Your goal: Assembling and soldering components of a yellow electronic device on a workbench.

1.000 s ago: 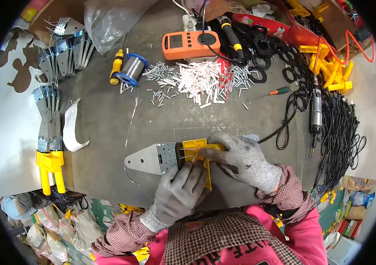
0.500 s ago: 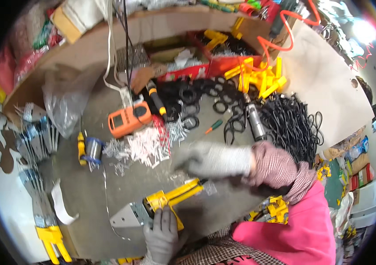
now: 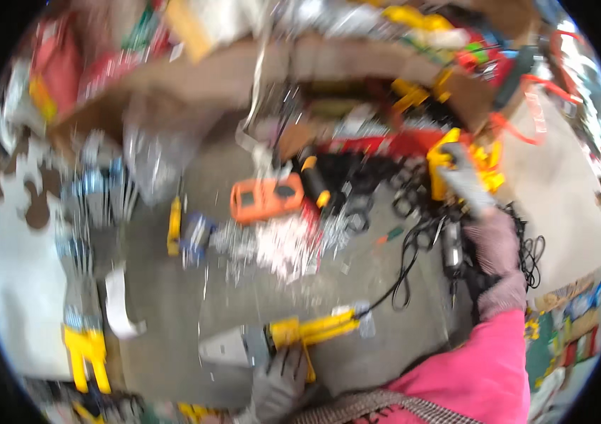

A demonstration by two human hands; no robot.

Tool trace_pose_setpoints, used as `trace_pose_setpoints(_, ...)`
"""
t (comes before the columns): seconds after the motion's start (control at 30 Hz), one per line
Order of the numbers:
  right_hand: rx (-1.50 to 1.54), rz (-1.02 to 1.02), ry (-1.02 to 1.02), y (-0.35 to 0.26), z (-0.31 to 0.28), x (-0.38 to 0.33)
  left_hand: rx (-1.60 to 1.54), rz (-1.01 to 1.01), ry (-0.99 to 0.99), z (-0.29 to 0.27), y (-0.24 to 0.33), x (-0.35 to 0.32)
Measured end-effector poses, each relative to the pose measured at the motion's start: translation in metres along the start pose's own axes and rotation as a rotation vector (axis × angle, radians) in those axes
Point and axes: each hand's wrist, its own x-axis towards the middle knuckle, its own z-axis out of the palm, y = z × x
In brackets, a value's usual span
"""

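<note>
Fingers of the left hand extend onto the yellow housing on the table. The right hand, arm outstretched, is at the yellow parts; I cannot tell whether either pinches.

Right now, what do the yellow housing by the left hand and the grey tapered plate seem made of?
The yellow housing looks like moulded plastic, fairly smooth, from its even, solid colour. The grey tapered plate is probably sheet metal, dull silver, from its flat, pale face; blur leaves finish uncertain.
</note>
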Motion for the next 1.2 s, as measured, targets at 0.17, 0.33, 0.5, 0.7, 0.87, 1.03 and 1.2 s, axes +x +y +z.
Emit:
trace_pose_setpoints(0.17, 0.012, 0.357, -0.019, 0.041, -0.039, -0.064, 0.004, 0.008, -0.008, -0.002, -0.003, 0.014)
trace_pose_setpoints(0.33, -0.652, 0.244, -0.224, 0.033, -0.026, -0.056, 0.056, -0.015, -0.008, -0.002, 0.0, 0.011)
trace_pose_setpoints(0.5, 0.336, 0.407, 0.208, -0.111, -0.043, -0.123, 0.099, -0.057, -0.023, -0.002, 0.008, 0.006)
trace_pose_setpoints(0.7, 1.57, 0.561, 0.028, -0.239, 0.04, -0.203, 0.08, -0.018, 0.011, 0.001, 0.001, 0.001)
trace_pose_setpoints(0.87, 1.008, 0.484, -0.057, -0.26, 0.041, -0.206, 0.076, -0.03, 0.042, 0.01, -0.001, 0.003)
trace_pose_setpoints(1.03, 0.354, -0.05, -0.574, -0.246, 0.026, -0.187, 0.174, 0.019, 0.05, 0.013, -0.005, 0.0)
trace_pose_setpoints(1.2, 0.04, -0.174, -0.839, -0.234, 0.033, -0.177, 0.044, 0.041, 0.035, 0.005, -0.004, 0.004)
